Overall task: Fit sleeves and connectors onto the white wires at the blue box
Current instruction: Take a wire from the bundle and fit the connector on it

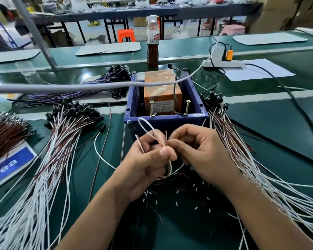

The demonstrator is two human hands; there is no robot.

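- A drink bottle [152,42] with dark brown liquid and a clear cap stands upright on the green table [278,112].
- A white power strip [224,64] lies to the bottle's right, with a white plug block [217,53] and an orange plug [229,55] in it.
- A white sheet of paper [257,70] lies just beside the strip.
- A thick grey cable [79,87] runs across the view from the left.
- An orange plastic stool [126,35] stands on the floor beyond the table.
- A pink stool [232,30] is further right.
- A blue and white sign [9,166] lies at the left edge.
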